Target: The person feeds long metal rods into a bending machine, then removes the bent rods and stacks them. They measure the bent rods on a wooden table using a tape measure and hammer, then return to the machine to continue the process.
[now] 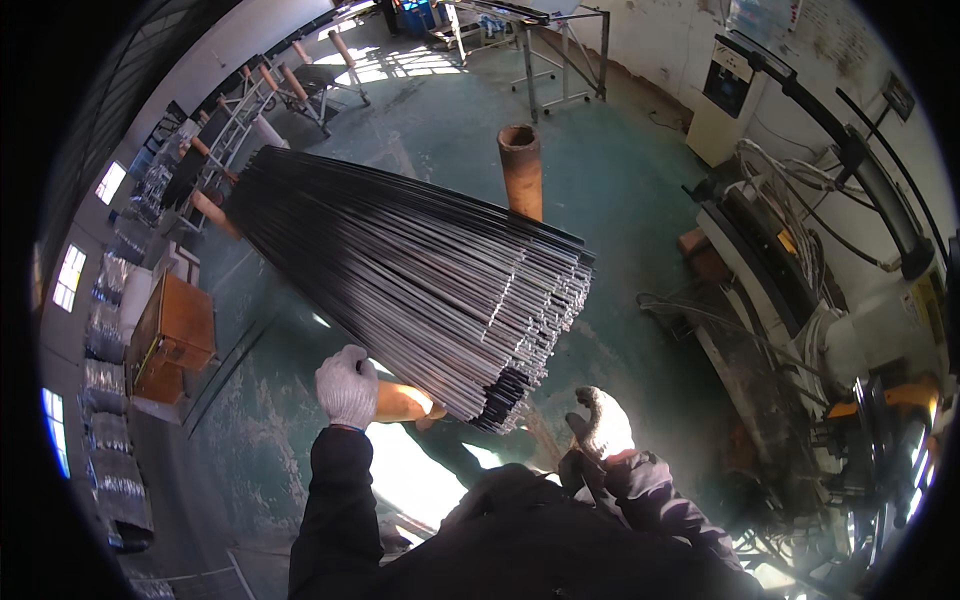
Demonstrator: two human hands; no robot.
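A large bundle of long thin metal rods (400, 260) lies in front of me, its near ends fanned out and bright, some darker at the near corner. My left hand (347, 388), in a pale knit glove, is closed at the bundle's left side, beside an orange-brown tube post (402, 402). Its fingers hide whatever they may hold. To the right of the rod ends and apart from them is my right hand (606, 428), also gloved. Its fingers are curled with the thumb apart, and nothing shows between them.
Another rusty tube post (521, 175) stands upright at the bundle's far side. A brown wooden cabinet (178, 325) is at left, near wrapped bundles (108, 425). Machinery with hoses (790, 260) fills the right side. A water dispenser (727, 95) and a metal frame table (565, 55) stand farther back.
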